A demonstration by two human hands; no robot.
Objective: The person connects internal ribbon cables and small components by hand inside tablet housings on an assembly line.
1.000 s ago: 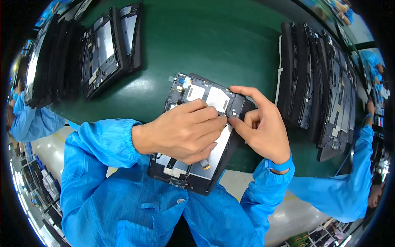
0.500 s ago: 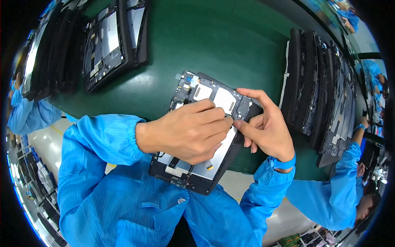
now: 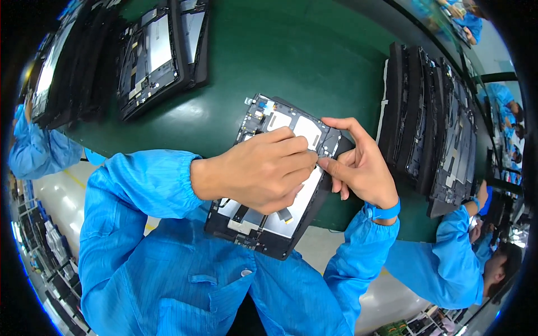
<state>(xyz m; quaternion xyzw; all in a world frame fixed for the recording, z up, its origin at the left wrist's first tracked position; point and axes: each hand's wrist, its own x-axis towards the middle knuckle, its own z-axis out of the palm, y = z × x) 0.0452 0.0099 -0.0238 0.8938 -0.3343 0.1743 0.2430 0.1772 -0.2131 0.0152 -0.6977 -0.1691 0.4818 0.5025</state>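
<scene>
An opened tablet (image 3: 272, 244), its inner boards, flat cables and silvery panels bare, lies tilted before me, its lower end over the table's near edge. My left hand (image 3: 260, 168) reaches across it, fingers closed in a pinch close to the tablet's right edge. What that pinch holds is hidden. My right hand (image 3: 364, 168) grips the upper right corner, index finger along the far edge and thumb on the inner face beside the left fingertips. A short flat cable (image 3: 285, 215) with a golden end sticks out beneath my left hand.
On the green table (image 3: 291, 50), opened tablets (image 3: 154, 50) lean at the far left, beside a dark row of others (image 3: 59, 73). Several more tablets in black foam (image 3: 417, 112) stand along the right. A co-worker's blue sleeve (image 3: 448, 241) reaches in at the right.
The whole view has shifted slightly. My hands keep nearly the same hold on the tablet, with the left fingertips a little nearer the right thumb. The co-worker's arm at the right has moved.
</scene>
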